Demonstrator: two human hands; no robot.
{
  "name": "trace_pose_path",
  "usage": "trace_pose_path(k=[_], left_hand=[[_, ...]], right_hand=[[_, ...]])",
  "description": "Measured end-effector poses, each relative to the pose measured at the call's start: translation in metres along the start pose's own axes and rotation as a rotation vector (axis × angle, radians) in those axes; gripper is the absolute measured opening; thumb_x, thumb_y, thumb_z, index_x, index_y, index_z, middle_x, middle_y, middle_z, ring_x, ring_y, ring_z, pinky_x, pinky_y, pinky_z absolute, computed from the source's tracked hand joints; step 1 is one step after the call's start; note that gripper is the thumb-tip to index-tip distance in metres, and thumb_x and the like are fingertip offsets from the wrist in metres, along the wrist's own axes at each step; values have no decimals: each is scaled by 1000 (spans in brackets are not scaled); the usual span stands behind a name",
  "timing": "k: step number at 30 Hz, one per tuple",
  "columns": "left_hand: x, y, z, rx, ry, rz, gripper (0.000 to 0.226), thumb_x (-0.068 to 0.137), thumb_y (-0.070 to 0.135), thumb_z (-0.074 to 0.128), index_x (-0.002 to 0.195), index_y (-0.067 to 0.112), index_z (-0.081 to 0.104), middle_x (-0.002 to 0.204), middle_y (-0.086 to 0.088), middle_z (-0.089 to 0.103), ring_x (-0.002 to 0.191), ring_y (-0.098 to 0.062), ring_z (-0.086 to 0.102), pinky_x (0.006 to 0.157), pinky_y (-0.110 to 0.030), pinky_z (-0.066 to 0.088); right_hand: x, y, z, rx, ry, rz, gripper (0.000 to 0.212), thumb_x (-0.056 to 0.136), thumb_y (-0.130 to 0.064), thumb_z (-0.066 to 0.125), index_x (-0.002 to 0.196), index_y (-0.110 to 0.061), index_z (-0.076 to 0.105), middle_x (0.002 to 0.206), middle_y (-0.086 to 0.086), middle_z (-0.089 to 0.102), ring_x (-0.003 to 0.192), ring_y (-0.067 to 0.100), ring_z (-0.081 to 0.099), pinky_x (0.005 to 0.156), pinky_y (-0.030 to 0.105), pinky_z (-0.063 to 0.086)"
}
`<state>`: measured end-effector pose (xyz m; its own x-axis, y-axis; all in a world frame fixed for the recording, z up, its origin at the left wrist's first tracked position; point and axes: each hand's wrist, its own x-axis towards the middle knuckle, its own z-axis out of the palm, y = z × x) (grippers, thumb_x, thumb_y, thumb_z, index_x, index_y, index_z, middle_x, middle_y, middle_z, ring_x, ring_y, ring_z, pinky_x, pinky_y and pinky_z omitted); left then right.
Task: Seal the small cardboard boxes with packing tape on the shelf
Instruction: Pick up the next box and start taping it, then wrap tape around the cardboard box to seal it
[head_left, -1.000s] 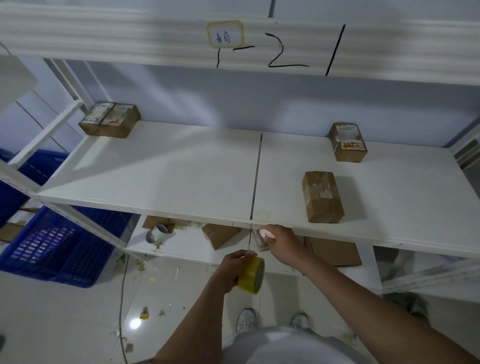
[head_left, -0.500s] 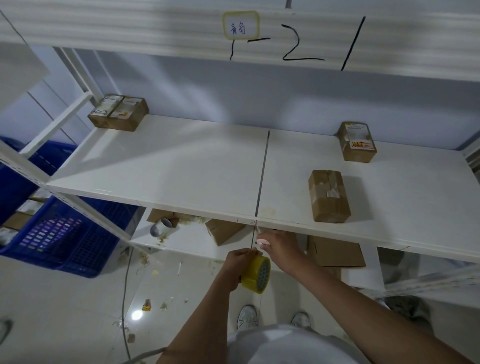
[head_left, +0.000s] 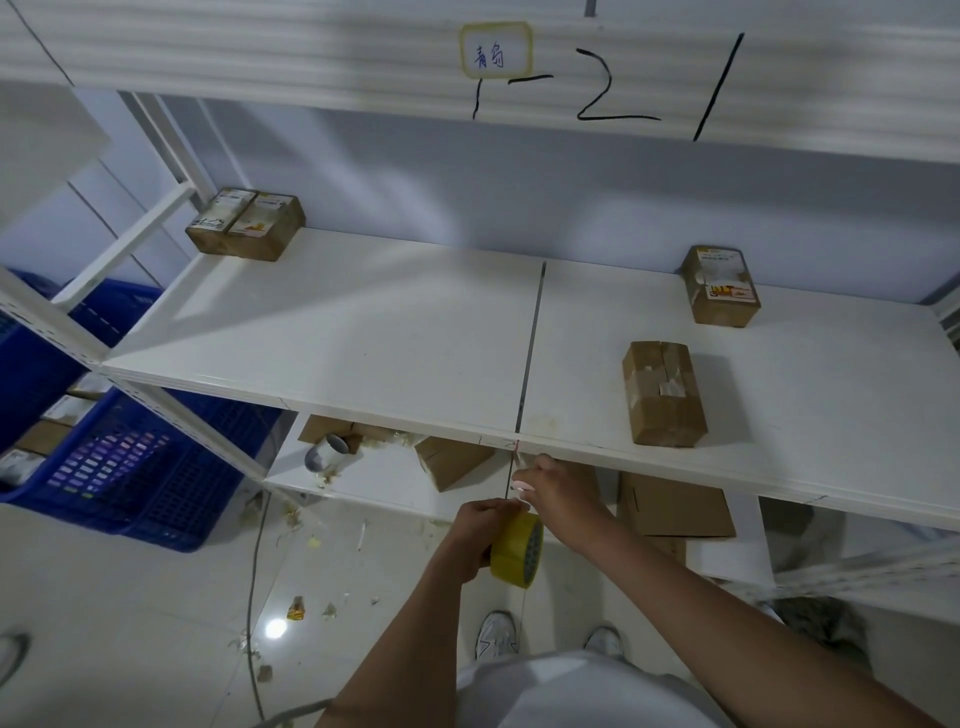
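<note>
While the left hand (head_left: 480, 530) grips the yellow tape roll (head_left: 517, 550) with its fingers curled round it, the right hand (head_left: 553, 486) sits just above the roll and seems to pinch the loose end of the tape, though the tip is too small to see well. Both hands are close together, almost touching, just below the front edge of the shelf (head_left: 363, 338). A thin strip of tape (head_left: 516, 467) seems to run up from the hands to that edge. Up and to the right of the hands lies a plain brown box (head_left: 665, 395) on the shelf, with its top flaps not lying quite flat. Farther back on that side stands a box with a label (head_left: 719, 286). Far off to the left, at the back corner, sits a pair of boxes (head_left: 247, 223) side by side. Under the shelf, near the hands, more cardboard pieces (head_left: 452, 460) rest on a lower board, and a blue crate (head_left: 119, 467) stands on the floor to the left. I think the step now is pulling out a length of tape. Next, the hands would need to lift the tape up to the plain brown box and press it flat along the flaps.
</note>
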<state>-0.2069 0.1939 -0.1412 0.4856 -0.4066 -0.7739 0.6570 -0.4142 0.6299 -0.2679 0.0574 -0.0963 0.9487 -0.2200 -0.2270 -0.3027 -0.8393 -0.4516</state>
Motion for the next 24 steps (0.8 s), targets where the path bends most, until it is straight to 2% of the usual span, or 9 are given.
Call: trace_pose_path(k=[3,7,10,13,16,19,21,22,24], left_hand=[[1,1,0,10,8,-4,26,85,38,75,102,19,75,108,-14,71,98,-33,70,88,-52,58],[1,1,1,3,19,-13,24,86,36,74,102,18,75,110,-16,70,99,-34,69,88,-51,58],[0,2,2,-7,18,-25,15,89,33,71,94,20,78,110,-16,69,99,-35,69,88,-52,58],[1,4,2,-6,16,-29,14,90,31,71,93,19,78,111,-17,68,100,-36,68,89,-50,58],[2,4,3,-3,14,-36,20,86,32,75,98,17,76,111,-16,68,100,-35,67,88,-50,58],[2,4,4,16,23,-36,27,82,37,77,101,18,76,112,-15,67,101,-35,67,88,-50,58],[4,3,3,5,19,-35,42,73,41,81,106,16,74,113,-15,67,101,-35,67,88,-52,58],[4,3,2,0,14,-30,42,74,41,81,107,16,74,114,-15,67,102,-35,66,88,-53,58],[3,3,1,-1,10,-24,33,80,38,78,105,16,75,114,-15,66,102,-35,65,88,-52,58]], right_hand=[[0,0,0,-57,7,-15,28,101,-20,56,128,-22,65,122,3,57,110,22,58,82,23,43],[1,5,2,-77,-63,-26,29,99,-14,56,126,-19,64,120,5,56,108,22,60,90,31,53],[-1,11,2,-123,-109,-48,19,98,-22,52,114,-23,62,113,4,58,103,21,60,93,43,54],[-3,19,1,-260,-66,-195,18,95,-35,48,102,-25,61,106,3,61,99,21,61,91,47,52],[-6,23,0,-193,-47,-180,21,92,-44,48,94,-27,59,98,-2,63,96,17,63,89,45,53],[-10,19,-5,-119,-28,-140,17,94,-35,49,96,-23,62,101,1,62,100,24,62,83,41,49],[-13,21,-4,-79,-31,-89,12,96,-30,52,97,-20,59,100,-2,59,100,19,60,78,38,44],[-13,24,-3,-19,-40,-51,7,98,-23,54,101,-22,60,103,-4,56,102,15,58,81,34,45],[-13,31,-2,4,-33,-39,22,100,-11,56,118,-20,65,113,-1,52,107,15,56,83,24,45]])
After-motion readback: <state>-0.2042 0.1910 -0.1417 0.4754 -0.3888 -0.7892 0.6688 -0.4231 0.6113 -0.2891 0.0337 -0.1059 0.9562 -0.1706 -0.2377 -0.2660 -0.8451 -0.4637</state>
